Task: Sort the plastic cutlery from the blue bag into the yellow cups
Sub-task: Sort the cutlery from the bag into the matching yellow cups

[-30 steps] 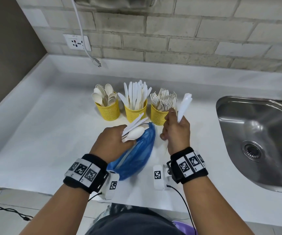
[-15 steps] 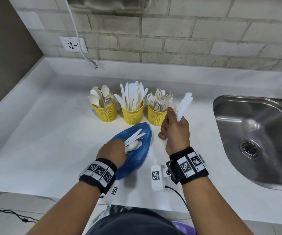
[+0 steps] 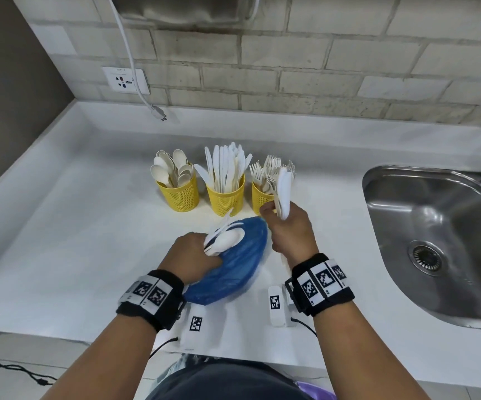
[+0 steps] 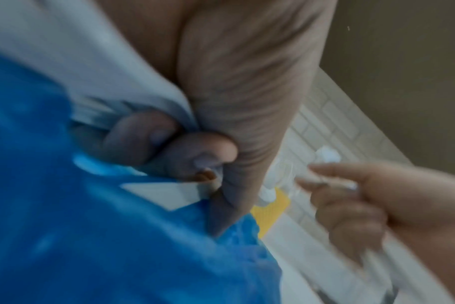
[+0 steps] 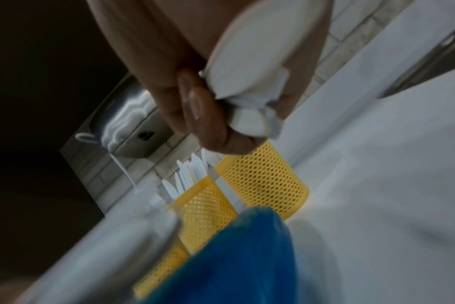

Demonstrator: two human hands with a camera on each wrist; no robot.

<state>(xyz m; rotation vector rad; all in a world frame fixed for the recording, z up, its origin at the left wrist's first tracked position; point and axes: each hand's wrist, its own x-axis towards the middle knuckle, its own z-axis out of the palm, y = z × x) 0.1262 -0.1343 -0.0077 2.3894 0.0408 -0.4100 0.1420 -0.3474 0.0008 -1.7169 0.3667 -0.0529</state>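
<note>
Your left hand (image 3: 194,255) grips a loose fan of thin white plastic spoons and knives (image 3: 224,237) over the crumpled blue plastic bag (image 3: 233,272) on the white worktop (image 3: 60,226), and your right hand (image 3: 290,229) clamps an upright bunch of white plastic cutlery (image 3: 283,192); these pieces look feather-light, stiff, slick and brittle, so hold them firmly by the handles, not the bowls or tips. The three yellow mesh cups (image 3: 225,199) stand in a row at 12 o'clock, already crowded with upright pieces that may catch newcomers, the limp bag can slide, and the steel sink (image 3: 435,241) lies open at 3 o'clock.
</note>
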